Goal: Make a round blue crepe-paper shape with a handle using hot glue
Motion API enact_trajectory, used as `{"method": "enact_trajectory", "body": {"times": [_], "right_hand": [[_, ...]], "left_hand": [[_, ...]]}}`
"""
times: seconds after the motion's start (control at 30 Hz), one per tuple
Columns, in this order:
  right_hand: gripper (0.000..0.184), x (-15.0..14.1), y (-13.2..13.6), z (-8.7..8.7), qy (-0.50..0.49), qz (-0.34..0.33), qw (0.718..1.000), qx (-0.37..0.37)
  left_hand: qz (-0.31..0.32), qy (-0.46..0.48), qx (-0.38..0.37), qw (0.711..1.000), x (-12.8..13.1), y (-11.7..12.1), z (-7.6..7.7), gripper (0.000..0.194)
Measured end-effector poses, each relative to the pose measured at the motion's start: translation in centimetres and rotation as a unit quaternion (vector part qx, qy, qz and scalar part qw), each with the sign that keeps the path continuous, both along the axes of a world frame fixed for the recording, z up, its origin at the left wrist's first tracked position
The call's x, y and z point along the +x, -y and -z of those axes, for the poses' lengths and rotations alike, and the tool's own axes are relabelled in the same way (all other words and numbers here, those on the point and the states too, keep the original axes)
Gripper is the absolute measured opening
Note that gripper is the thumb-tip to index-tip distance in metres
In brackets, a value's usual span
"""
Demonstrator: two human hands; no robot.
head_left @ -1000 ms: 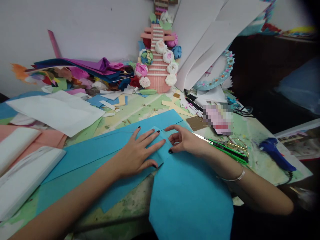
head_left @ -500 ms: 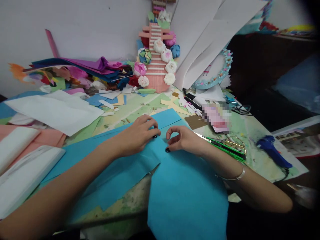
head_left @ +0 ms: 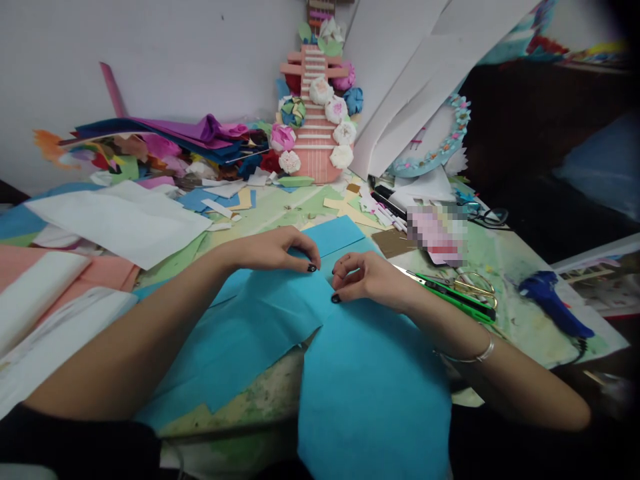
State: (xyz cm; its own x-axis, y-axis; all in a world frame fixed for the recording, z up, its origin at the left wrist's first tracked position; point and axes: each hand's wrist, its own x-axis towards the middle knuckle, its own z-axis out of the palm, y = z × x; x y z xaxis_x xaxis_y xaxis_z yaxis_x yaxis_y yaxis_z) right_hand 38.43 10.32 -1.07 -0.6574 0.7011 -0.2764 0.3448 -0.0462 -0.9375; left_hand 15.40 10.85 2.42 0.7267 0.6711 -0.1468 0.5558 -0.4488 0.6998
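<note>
1. Well, the table (head_left: 513,320) is crowded from where I stand: paper scraps line its far edge, while the work sits at its near edge.
2. Blue paper (head_left: 375,387) fills most of that near side. One broad, angular part reaches past the near edge; another creased stretch (head_left: 240,333) runs towards the left edge. I'd guess the overhang's weight could drag the work askew.
3. At the far edge stands a pink guitar-shaped model (head_left: 316,163) trimmed with paper flowers (head_left: 343,157); a hard jolt to the table might topple it.
4. The left hand (head_left: 280,250) bends over the blue paper, thumb and fingers drawn close. I can't tell whether paper is caught between them; an uneven tug there could crease or tear it.
5. Just beside it, the right hand (head_left: 373,283) rests on the paper, fingers curled, the gap to the thumb narrow. Again, I can't tell what it pinches, and a slip could spoil the alignment.
6. A blue glue gun (head_left: 555,307) lies by the right-hand near corner; a snagged cord could pull it off.
7. Near the right forearm lies a green cutter (head_left: 460,303), beside gold-handled scissors (head_left: 480,283). A bare blade points towards that arm: a careless sweep might nick it.
</note>
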Motion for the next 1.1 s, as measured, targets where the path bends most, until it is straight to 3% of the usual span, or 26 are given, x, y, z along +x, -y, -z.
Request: {"method": "enact_trajectory", "body": {"times": [0.2, 0.53, 0.77, 0.9, 1.1], "right_hand": [[0.017, 0.3, 0.2, -0.3, 0.050, -0.074, 0.995, 0.044], [0.014, 0.6, 0.3, -1.1, 0.106, -0.191, 0.963, 0.160], [0.011, 0.3, 1.0, -2.4, 0.172, -0.214, 0.944, 0.183], [0.009, 0.4, 1.1, -2.7, 0.173, -0.202, 0.946, 0.187], [0.012, 0.6, 0.8, -2.6, 0.152, -0.201, 0.953, 0.166]], "left_hand": [[0.018, -0.023, -0.062, 0.998, -0.3, -1.0, -0.5, 0.022], [-0.029, -0.017, -0.104, 0.994, -0.3, -0.3, -0.9, 0.025], [-0.082, 0.011, -0.106, 0.991, -1.1, -0.1, -1.1, 0.026], [-0.114, 0.040, -0.136, 0.983, -1.8, 0.0, -0.8, 0.031], [-0.130, 0.066, -0.110, 0.983, -1.5, 0.6, -1.0, 0.038]]}}
